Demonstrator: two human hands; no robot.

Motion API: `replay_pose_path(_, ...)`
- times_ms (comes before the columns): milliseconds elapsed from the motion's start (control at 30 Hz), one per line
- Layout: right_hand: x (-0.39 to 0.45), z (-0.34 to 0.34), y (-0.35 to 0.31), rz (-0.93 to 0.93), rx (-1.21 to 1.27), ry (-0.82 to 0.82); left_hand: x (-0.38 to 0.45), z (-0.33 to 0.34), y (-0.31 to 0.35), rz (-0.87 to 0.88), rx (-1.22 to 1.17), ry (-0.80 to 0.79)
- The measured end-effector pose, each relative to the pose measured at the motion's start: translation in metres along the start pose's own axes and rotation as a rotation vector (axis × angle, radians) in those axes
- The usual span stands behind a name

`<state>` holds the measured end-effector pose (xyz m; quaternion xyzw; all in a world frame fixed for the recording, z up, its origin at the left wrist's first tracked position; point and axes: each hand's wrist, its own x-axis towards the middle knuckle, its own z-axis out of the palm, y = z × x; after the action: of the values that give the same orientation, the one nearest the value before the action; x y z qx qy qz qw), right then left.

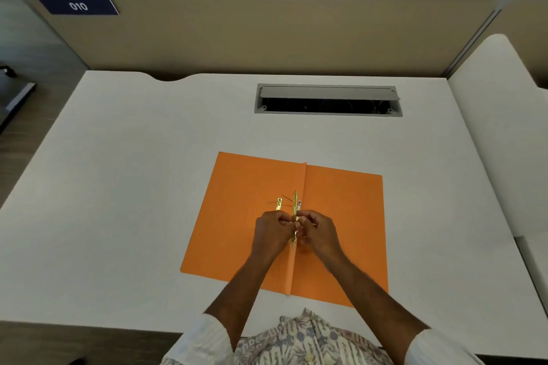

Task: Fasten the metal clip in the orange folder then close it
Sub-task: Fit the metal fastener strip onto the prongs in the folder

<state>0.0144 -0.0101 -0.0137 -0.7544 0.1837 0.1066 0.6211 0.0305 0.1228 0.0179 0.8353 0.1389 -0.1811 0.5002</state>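
An orange folder [237, 216] lies open and flat on the white desk, its spine crease running toward me. A gold metal clip [294, 203] sits along the crease, with one thin prong standing up and a shorter gold piece [279, 204] just left of it. My left hand [271, 232] and my right hand [317, 230] meet over the clip's near half, fingers pinched on it. The clip's near end pokes out below my fingers; the rest there is hidden.
A grey cable hatch [327, 99] with its lid raised is set into the desk [133, 172] behind the folder. A beige partition [267, 35] with a blue "010" label [77, 5] closes the far edge. Another white desk [498, 127] adjoins on the right.
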Motion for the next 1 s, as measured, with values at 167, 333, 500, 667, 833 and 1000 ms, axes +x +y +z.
replay_pose_path(167,0.003,0.007,0.011,-0.227,-0.510,-0.078,0.010,-0.021,-0.013,-0.023,-0.011,0.073)
replay_pose_path(333,0.000,0.012,0.021,-0.294,-0.720,-0.215,0.013,-0.034,-0.022,-0.075,-0.041,0.085)
replay_pose_path(500,0.001,0.018,0.018,-0.328,-0.761,-0.185,0.012,-0.031,-0.025,-0.107,-0.072,0.063)
replay_pose_path(667,0.001,0.016,0.016,-0.306,-0.737,-0.171,0.013,-0.028,-0.023,-0.103,-0.062,0.055)
replay_pose_path(833,0.000,0.016,0.014,-0.304,-0.729,-0.166,0.014,-0.027,-0.021,-0.095,-0.058,0.048)
replay_pose_path(1000,0.000,0.016,0.015,-0.307,-0.713,-0.150,0.013,-0.026,-0.020,-0.100,-0.069,0.043)
